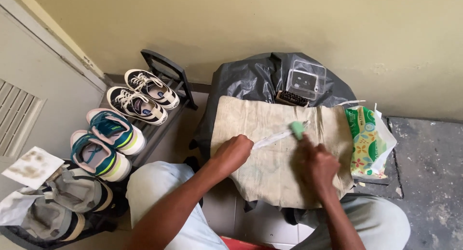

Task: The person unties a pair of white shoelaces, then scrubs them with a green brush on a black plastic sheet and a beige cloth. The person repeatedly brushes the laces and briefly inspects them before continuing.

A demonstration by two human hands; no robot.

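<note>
A white lace is pinned on the beige cloth by the closed left hand; a green brush is gripped in the blurred right hand.

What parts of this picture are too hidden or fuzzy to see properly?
- Head view: the right hand is motion-blurred, so its grip on the green-tipped tool is unclear.
- The white strip: the left hand covers one end.
- What lies under the beige cloth and black plastic sheet is covered.
- The grey shoes are partly hidden by crumpled paper and cut off by the bottom-left edge.
</note>
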